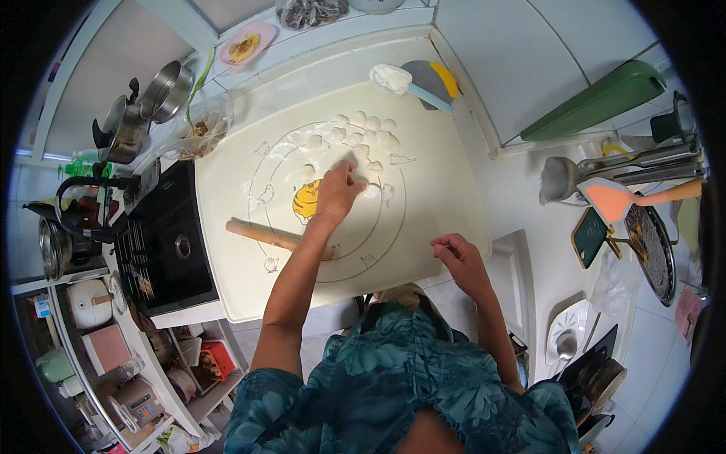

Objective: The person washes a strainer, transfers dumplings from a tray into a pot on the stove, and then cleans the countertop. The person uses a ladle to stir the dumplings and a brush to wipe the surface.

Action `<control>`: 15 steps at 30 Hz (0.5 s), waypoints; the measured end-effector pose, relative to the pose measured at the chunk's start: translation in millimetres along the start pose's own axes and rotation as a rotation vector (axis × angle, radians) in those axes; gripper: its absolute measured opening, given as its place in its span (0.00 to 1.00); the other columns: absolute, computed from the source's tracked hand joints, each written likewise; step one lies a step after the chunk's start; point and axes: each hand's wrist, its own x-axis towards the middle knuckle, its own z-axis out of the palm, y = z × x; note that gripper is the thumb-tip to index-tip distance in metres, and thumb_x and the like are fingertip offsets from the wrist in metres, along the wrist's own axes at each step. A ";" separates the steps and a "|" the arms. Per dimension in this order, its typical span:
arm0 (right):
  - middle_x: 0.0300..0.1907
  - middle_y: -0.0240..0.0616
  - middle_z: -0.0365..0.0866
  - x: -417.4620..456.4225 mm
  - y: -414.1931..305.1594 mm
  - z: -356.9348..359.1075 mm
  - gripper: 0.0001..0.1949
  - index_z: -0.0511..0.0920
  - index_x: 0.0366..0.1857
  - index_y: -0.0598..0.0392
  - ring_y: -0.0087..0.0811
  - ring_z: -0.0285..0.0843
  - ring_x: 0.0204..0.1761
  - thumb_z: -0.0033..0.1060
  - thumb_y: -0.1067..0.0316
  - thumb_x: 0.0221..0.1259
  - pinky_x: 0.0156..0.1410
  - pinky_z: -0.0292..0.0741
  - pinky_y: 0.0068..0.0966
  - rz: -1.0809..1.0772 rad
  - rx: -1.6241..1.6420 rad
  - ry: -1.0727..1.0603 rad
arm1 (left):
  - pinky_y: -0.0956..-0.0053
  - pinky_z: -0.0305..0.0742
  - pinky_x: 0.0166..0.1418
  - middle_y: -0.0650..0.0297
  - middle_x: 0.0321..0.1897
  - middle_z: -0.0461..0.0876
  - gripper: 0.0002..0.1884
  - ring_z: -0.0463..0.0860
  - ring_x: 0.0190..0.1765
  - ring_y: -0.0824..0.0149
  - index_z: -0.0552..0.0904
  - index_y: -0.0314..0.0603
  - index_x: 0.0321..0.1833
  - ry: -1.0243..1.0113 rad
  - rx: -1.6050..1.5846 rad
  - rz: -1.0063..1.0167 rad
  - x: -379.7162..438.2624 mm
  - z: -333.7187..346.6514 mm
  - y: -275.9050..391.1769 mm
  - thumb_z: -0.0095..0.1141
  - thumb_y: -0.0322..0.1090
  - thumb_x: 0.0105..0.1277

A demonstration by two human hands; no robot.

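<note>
My left hand [339,192] reaches over the cream silicone mat [448,198], fingertips down among small white dough pieces [371,137]; whether its fingers pinch one is hidden. Beside its thumb lies a floury dough piece [371,191], and another [307,171] is on its other side. A wooden rolling pin [261,234] lies partly beneath my left forearm. Off the mat's near right edge, my right hand [458,258] hovers with fingers loosely bent, nothing visible in it. At the mat's far edge, a scoop of flour [391,79] rests against a grey and yellow scraper [425,82].
A black sink [181,267] with a black faucet [85,181] adjoins the mat on the left. Steel pots [167,91] and a plastic bag of food [198,133] stand beyond it. On the right counter are utensils [612,198] and a white dish [567,323] holding a ladle.
</note>
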 end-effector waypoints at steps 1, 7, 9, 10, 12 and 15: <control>0.35 0.31 0.80 -1.2 -0.9 -1.0 0.10 0.80 0.47 0.61 0.20 0.76 0.41 0.56 0.67 0.70 0.49 0.72 0.18 -0.004 -0.013 0.004 | 0.67 0.75 0.40 0.55 0.30 0.80 0.11 0.79 0.32 0.61 0.79 0.32 0.36 0.010 0.054 0.045 -0.7 0.8 -5.0 0.66 0.32 0.57; 0.35 0.31 0.80 -8.0 1.4 -4.8 0.09 0.80 0.46 0.61 0.20 0.75 0.40 0.56 0.67 0.70 0.48 0.72 0.18 0.004 0.001 0.027 | 0.66 0.75 0.41 0.53 0.33 0.81 0.11 0.81 0.34 0.59 0.81 0.33 0.40 -0.075 -0.003 0.047 -9.2 -4.6 -10.4 0.65 0.31 0.58; 0.35 0.31 0.80 -8.7 -1.0 -5.8 0.10 0.80 0.46 0.60 0.20 0.75 0.40 0.56 0.67 0.70 0.48 0.72 0.18 0.006 -0.020 0.022 | 0.64 0.75 0.43 0.53 0.34 0.81 0.10 0.81 0.37 0.56 0.81 0.35 0.40 -0.109 0.010 0.039 -10.7 -5.8 -8.7 0.65 0.30 0.58; 0.35 0.31 0.80 -9.0 0.6 -5.9 0.10 0.80 0.46 0.60 0.20 0.75 0.40 0.56 0.67 0.70 0.48 0.72 0.18 0.006 -0.015 0.023 | 0.61 0.74 0.45 0.53 0.35 0.80 0.10 0.81 0.40 0.54 0.80 0.37 0.40 -0.131 0.032 0.043 -11.7 -7.6 -4.5 0.65 0.30 0.57; 0.35 0.30 0.80 -8.3 4.2 -5.6 0.10 0.80 0.46 0.60 0.20 0.75 0.40 0.56 0.66 0.70 0.48 0.72 0.18 0.002 -0.007 0.022 | 0.58 0.73 0.47 0.54 0.36 0.80 0.10 0.80 0.43 0.52 0.79 0.39 0.39 -0.091 0.109 0.080 -11.4 -8.4 -1.0 0.65 0.29 0.56; 0.35 0.30 0.80 -11.7 -0.5 -2.8 0.10 0.80 0.46 0.60 0.20 0.75 0.40 0.56 0.66 0.70 0.49 0.72 0.18 0.041 0.010 0.020 | 0.57 0.69 0.49 0.56 0.36 0.78 0.10 0.79 0.45 0.53 0.78 0.41 0.38 0.083 0.191 0.151 -3.9 -13.4 4.9 0.65 0.27 0.55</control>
